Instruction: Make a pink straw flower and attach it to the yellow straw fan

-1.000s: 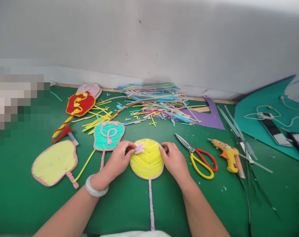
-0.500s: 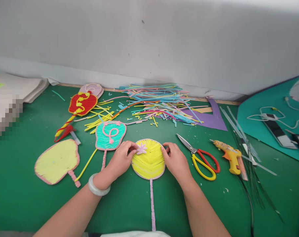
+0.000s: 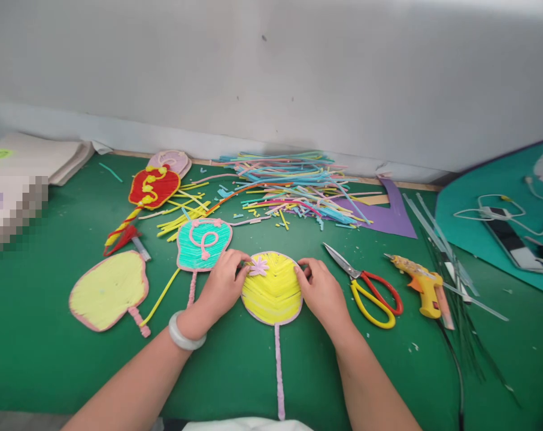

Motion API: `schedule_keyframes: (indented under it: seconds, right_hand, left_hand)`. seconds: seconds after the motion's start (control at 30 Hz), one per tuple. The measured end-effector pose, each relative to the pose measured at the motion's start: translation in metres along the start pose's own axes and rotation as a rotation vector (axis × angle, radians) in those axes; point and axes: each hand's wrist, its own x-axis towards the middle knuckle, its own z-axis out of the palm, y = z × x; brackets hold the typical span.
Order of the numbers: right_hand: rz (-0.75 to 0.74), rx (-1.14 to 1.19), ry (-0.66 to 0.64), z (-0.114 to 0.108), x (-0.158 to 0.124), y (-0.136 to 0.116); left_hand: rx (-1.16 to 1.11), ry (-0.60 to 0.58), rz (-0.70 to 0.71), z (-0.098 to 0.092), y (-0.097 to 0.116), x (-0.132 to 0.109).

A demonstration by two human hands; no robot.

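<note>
A round yellow fan (image 3: 273,293) with a lilac edge and a long lilac handle lies on the green table. The small lilac flower (image 3: 259,267) rests on its upper left part. My left hand (image 3: 228,278), with a pale bangle on the wrist, has its thumb and fingertips pinched at the fan's upper left edge, right beside the flower. On the other side, my right hand (image 3: 321,291) grips the upper right rim between thumb and curled fingers. A teal fan (image 3: 212,245) with a pink curl lies just behind my left hand.
Scissors (image 3: 365,287) and a yellow glue gun (image 3: 426,284) with a cable lie to the right. A heap of coloured stems (image 3: 289,173) is at the back. Left are a red fan (image 3: 157,194), a pale yellow fan (image 3: 109,290) and stacked paper (image 3: 24,158). A phone (image 3: 509,239) lies far right.
The view has shifted slightly, so the table items appear a little further right. Both hands stay at the yellow fan's edges, with the left fingertips slightly back from the flower.
</note>
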Motion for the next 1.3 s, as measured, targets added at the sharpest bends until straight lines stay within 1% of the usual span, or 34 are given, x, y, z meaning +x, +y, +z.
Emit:
schedule_keyframes:
  seconds: [0.1, 0.17, 0.27, 0.37, 0.47, 0.57, 0.83, 0.97, 1.03, 1.07, 1.1, 1.2, 1.27, 1.3]
  right_hand:
    - [0.002, -0.002, 0.004, 0.0, 0.0, 0.0]
    - [0.006, -0.002, 0.004, -0.001, 0.0, -0.001]
    - [0.011, -0.001, -0.003, -0.001, 0.0, -0.001]
    - [0.031, 0.0, -0.017, -0.001, 0.0, -0.002]
    - [0.037, 0.008, -0.019, -0.001, 0.001, -0.002]
    - [0.017, 0.01, -0.004, -0.001, 0.0, -0.002]
    - [-0.02, 0.022, 0.028, 0.001, 0.001, 0.002]
    - [-0.016, 0.058, 0.065, 0.003, 0.003, 0.003]
    - [-0.028, 0.09, 0.114, 0.004, 0.004, 0.004]
    - [-0.038, 0.106, 0.147, 0.004, 0.005, 0.004]
    - [-0.048, 0.12, 0.186, 0.005, 0.006, 0.005]
    - [-0.074, 0.144, 0.327, 0.006, 0.009, 0.008]
    - [-0.077, 0.145, 0.401, 0.007, 0.012, 0.01]
    - [-0.071, 0.144, 0.425, 0.007, 0.014, 0.012]
  left_hand:
    - [0.094, 0.084, 0.079, -0.003, 0.007, -0.006]
    - [0.171, 0.111, 0.134, -0.004, 0.015, -0.012]
    - [0.275, 0.088, 0.226, -0.003, 0.031, -0.022]
    - [0.365, 0.013, 0.28, 0.001, 0.039, -0.029]
    - [0.42, -0.066, 0.276, 0.006, 0.037, -0.031]
    - [0.432, -0.106, 0.26, 0.008, 0.033, -0.028]
    - [0.442, -0.151, 0.283, 0.003, 0.031, -0.023]
    - [0.382, -0.156, 0.245, 0.002, 0.03, -0.024]
    - [0.352, -0.104, 0.24, 0.0, 0.031, -0.023]
    - [0.332, -0.049, 0.249, -0.001, 0.031, -0.023]
    - [0.303, 0.024, 0.263, -0.004, 0.032, -0.022]
    - [0.168, 0.315, 0.321, -0.016, 0.038, -0.02]
    - [0.071, 0.484, 0.368, -0.031, 0.047, -0.024]
    - [0.03, 0.535, 0.393, -0.04, 0.054, -0.03]
